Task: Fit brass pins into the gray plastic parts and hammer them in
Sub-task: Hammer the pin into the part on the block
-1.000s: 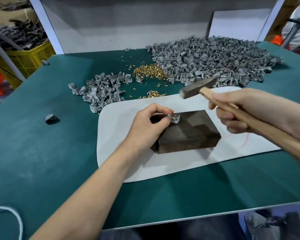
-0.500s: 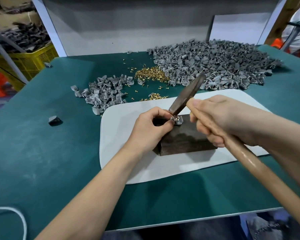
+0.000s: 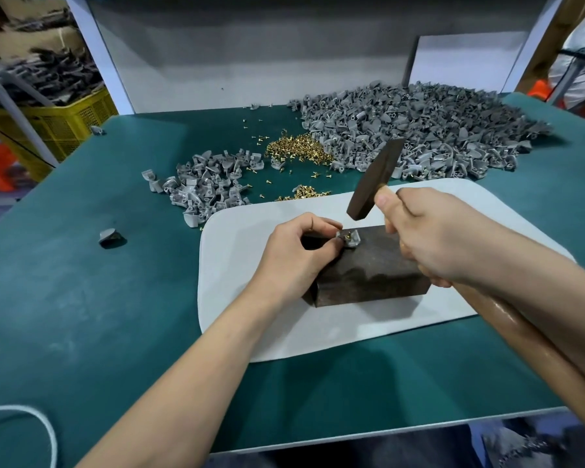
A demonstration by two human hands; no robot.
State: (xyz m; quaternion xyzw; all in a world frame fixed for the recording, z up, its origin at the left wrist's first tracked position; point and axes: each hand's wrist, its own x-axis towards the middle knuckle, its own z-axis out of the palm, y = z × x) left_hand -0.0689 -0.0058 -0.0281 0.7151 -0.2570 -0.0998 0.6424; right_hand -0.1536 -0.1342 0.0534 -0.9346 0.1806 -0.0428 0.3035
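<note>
On the dark block [image 3: 368,275], fingers [image 3: 319,222] of your left hand [image 3: 292,256] pinch the gray part [image 3: 349,240] with brass pin [image 3: 346,235]; right hand [image 3: 429,238] grips raised hammer [image 3: 375,179].

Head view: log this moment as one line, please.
left hand: pinches part on block | pin: in part | right hand: grips hammer | hammer: head above pin, apart

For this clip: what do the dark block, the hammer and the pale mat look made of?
The dark block is probably iron or steel: dull mottled brown-grey faces, crisp edges. The hammer has a dark matte metal head and a glossy varnished wooden handle showing highlights. The pale mat is matte and thin with rounded corners; perhaps felt or foam, cannot tell which.
</note>
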